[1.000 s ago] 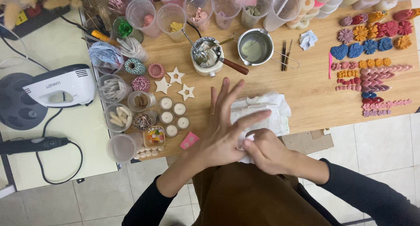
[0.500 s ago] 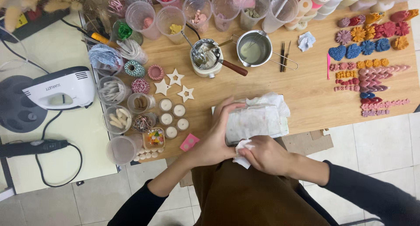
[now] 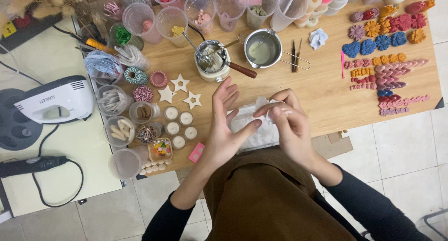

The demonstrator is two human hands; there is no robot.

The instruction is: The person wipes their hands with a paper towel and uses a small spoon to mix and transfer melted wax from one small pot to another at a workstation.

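White tissue [image 3: 261, 129] under both hands, right fingers [image 3: 280, 111] pinching it

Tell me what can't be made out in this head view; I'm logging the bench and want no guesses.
- White cloth: mostly covered by the left hand and right hand; what the right fingertips pinch is too small to tell.
- Plastic cups along the far side: tops cut off by the frame's upper edge.
- Melting pot: contents masked by glare and utensils.
- Small coloured wax shapes: too small to tell individual forms.
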